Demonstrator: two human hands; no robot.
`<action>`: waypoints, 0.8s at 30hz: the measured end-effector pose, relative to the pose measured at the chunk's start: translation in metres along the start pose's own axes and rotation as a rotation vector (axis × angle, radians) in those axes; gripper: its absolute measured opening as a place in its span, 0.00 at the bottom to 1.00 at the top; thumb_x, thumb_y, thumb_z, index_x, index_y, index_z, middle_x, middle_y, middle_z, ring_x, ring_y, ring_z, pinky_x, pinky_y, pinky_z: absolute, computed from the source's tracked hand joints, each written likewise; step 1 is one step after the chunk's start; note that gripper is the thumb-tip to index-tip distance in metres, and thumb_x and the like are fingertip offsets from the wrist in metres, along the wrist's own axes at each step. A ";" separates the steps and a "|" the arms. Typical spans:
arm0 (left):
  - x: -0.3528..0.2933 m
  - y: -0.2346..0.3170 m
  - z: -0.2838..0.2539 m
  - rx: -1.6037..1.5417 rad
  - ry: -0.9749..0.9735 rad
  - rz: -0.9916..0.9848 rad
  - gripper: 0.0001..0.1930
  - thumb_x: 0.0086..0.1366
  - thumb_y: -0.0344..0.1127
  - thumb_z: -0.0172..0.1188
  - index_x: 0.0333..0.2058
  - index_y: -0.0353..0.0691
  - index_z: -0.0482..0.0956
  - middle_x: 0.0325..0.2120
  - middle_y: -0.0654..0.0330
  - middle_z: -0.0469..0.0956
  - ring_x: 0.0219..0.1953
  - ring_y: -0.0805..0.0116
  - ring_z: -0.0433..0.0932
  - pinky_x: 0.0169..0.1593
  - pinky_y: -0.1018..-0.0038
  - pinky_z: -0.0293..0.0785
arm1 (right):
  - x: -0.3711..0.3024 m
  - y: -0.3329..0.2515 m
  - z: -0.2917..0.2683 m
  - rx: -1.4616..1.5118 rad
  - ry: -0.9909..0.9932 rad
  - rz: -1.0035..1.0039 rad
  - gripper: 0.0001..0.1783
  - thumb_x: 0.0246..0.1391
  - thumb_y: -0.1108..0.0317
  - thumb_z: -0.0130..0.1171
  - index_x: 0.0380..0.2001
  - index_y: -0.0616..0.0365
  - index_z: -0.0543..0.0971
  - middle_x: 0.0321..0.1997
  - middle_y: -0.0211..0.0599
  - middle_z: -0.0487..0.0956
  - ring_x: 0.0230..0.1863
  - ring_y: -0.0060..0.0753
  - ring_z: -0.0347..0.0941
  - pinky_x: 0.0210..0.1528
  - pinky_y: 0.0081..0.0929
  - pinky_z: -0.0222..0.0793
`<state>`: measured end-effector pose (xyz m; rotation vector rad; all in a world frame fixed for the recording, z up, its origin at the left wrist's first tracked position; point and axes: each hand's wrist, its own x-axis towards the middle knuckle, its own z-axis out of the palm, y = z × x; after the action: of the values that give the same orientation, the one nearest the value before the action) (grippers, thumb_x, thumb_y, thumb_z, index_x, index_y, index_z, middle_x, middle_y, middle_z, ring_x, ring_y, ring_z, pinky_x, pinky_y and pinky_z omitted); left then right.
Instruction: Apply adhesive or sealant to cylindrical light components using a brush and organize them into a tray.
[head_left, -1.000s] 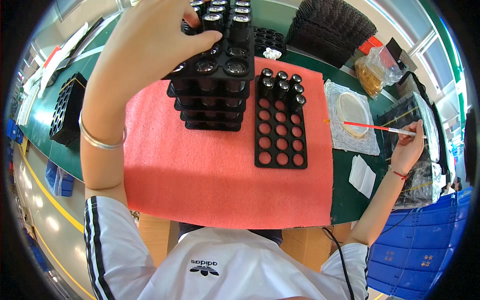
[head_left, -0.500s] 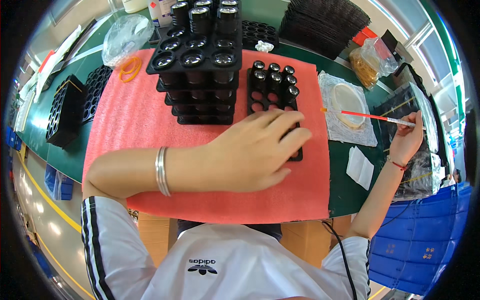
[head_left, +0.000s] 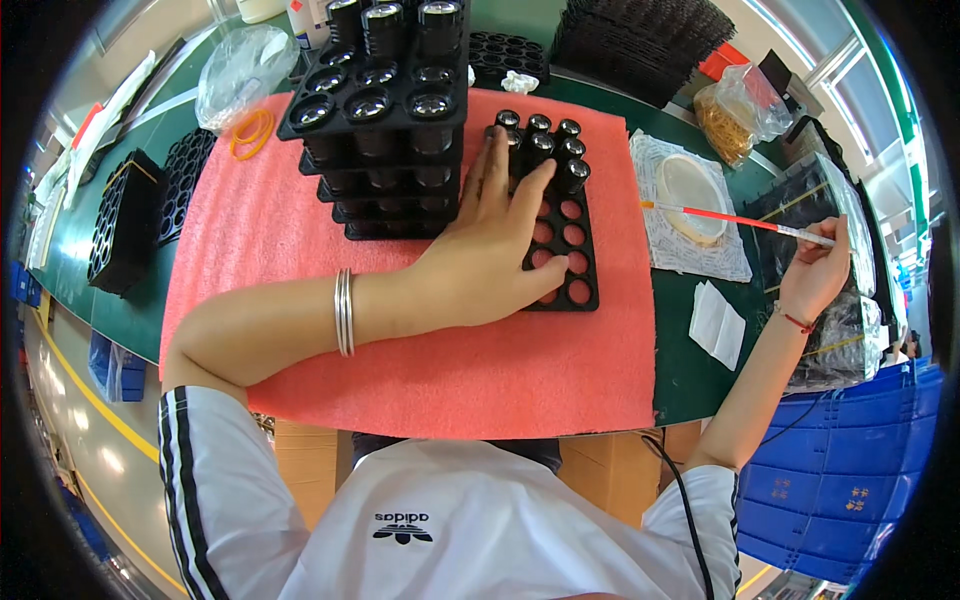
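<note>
Left hand (head_left: 495, 250) flat, open on one tray (head_left: 565, 290); right hand (head_left: 815, 275) pinches one stick (head_left: 735, 220).

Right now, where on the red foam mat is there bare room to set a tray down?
The red foam mat is bare left of the stacked black trays, and along its near edge. It is crowded around the flat hole tray, where the left hand rests.

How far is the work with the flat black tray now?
Done: the flat black tray holds black cylinders in its far rows only. In hand: the left hand rests flat on it; the right hand holds a red stick. Left: the near holes are empty.
</note>
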<state>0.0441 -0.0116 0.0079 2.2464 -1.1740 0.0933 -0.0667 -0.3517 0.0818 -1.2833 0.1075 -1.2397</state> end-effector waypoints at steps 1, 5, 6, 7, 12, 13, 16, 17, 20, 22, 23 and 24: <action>0.000 -0.001 0.001 0.006 0.006 -0.028 0.41 0.55 0.46 0.56 0.60 0.35 0.44 0.58 0.30 0.31 0.63 0.37 0.33 0.63 0.56 0.39 | 0.001 0.001 0.000 0.002 0.007 0.000 0.13 0.55 0.64 0.52 0.21 0.61 0.71 0.19 0.32 0.68 0.18 0.22 0.61 0.21 0.20 0.55; 0.003 -0.002 0.005 0.003 -0.115 -0.175 0.43 0.54 0.48 0.54 0.60 0.31 0.42 0.59 0.30 0.32 0.63 0.37 0.33 0.63 0.57 0.39 | -0.001 0.000 -0.001 -0.037 0.008 -0.023 0.14 0.55 0.63 0.52 0.21 0.61 0.71 0.19 0.32 0.69 0.18 0.22 0.61 0.21 0.20 0.55; 0.005 -0.001 0.004 0.006 -0.130 -0.187 0.43 0.54 0.48 0.54 0.60 0.30 0.42 0.59 0.29 0.32 0.63 0.37 0.33 0.63 0.57 0.39 | -0.003 -0.001 0.003 -0.061 0.041 -0.045 0.14 0.55 0.63 0.52 0.20 0.61 0.71 0.19 0.32 0.68 0.18 0.22 0.61 0.21 0.19 0.55; 0.008 0.000 0.004 0.008 -0.145 -0.199 0.44 0.54 0.49 0.54 0.60 0.29 0.42 0.59 0.29 0.33 0.63 0.37 0.33 0.63 0.57 0.39 | -0.004 -0.002 0.007 -0.086 0.074 -0.067 0.14 0.55 0.63 0.52 0.20 0.61 0.71 0.19 0.32 0.68 0.18 0.22 0.61 0.21 0.19 0.55; 0.025 -0.003 0.014 0.054 -0.074 -0.267 0.44 0.52 0.48 0.54 0.60 0.29 0.42 0.59 0.30 0.33 0.63 0.37 0.34 0.63 0.57 0.40 | -0.009 -0.005 0.013 -0.161 0.137 -0.152 0.16 0.55 0.61 0.50 0.19 0.61 0.71 0.17 0.33 0.68 0.17 0.21 0.60 0.20 0.16 0.52; 0.028 -0.002 0.014 0.052 -0.076 -0.299 0.44 0.52 0.48 0.55 0.59 0.29 0.43 0.59 0.30 0.33 0.63 0.37 0.35 0.63 0.57 0.40 | -0.009 -0.006 0.014 -0.160 0.150 -0.158 0.16 0.55 0.61 0.50 0.19 0.61 0.71 0.17 0.33 0.68 0.17 0.21 0.60 0.20 0.16 0.52; 0.027 -0.003 0.013 0.002 -0.042 -0.287 0.45 0.51 0.47 0.56 0.59 0.29 0.43 0.59 0.32 0.35 0.63 0.38 0.36 0.63 0.57 0.41 | -0.012 -0.006 0.018 -0.210 0.154 -0.196 0.16 0.56 0.61 0.49 0.19 0.61 0.71 0.16 0.33 0.68 0.17 0.21 0.60 0.20 0.17 0.53; 0.026 -0.003 0.013 -0.010 -0.032 -0.287 0.44 0.51 0.46 0.56 0.59 0.29 0.44 0.59 0.32 0.36 0.63 0.39 0.37 0.63 0.57 0.42 | -0.012 -0.005 0.018 -0.217 0.153 -0.201 0.16 0.56 0.62 0.49 0.19 0.61 0.71 0.16 0.33 0.68 0.17 0.21 0.60 0.20 0.17 0.53; 0.024 -0.002 0.012 -0.078 0.009 -0.224 0.42 0.52 0.43 0.57 0.59 0.29 0.45 0.58 0.33 0.38 0.61 0.38 0.40 0.62 0.56 0.45 | -0.011 -0.006 0.016 -0.240 0.162 -0.232 0.17 0.56 0.61 0.48 0.19 0.62 0.71 0.16 0.34 0.68 0.16 0.22 0.60 0.20 0.17 0.53; 0.021 -0.003 0.011 -0.165 0.045 -0.119 0.41 0.53 0.42 0.57 0.58 0.28 0.46 0.57 0.32 0.38 0.59 0.35 0.43 0.60 0.53 0.49 | -0.011 -0.007 0.015 -0.259 0.175 -0.257 0.18 0.57 0.61 0.47 0.19 0.62 0.71 0.16 0.34 0.68 0.16 0.22 0.61 0.20 0.17 0.53; 0.016 0.002 0.010 -0.222 0.067 -0.070 0.39 0.54 0.41 0.56 0.58 0.29 0.47 0.56 0.33 0.40 0.58 0.38 0.45 0.59 0.56 0.52 | -0.011 -0.007 0.015 -0.297 0.181 -0.283 0.19 0.57 0.60 0.46 0.19 0.62 0.72 0.16 0.34 0.69 0.16 0.22 0.61 0.20 0.17 0.54; 0.010 0.011 0.006 -0.282 0.085 -0.014 0.37 0.56 0.40 0.55 0.58 0.30 0.47 0.56 0.35 0.42 0.57 0.41 0.48 0.58 0.58 0.55 | -0.011 -0.007 0.014 -0.340 0.195 -0.312 0.20 0.57 0.60 0.46 0.18 0.62 0.72 0.17 0.35 0.69 0.16 0.23 0.62 0.21 0.17 0.55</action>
<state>0.0405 -0.0273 0.0117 1.9841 -1.0559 0.0158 -0.0663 -0.3330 0.0860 -1.5073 0.2759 -1.6669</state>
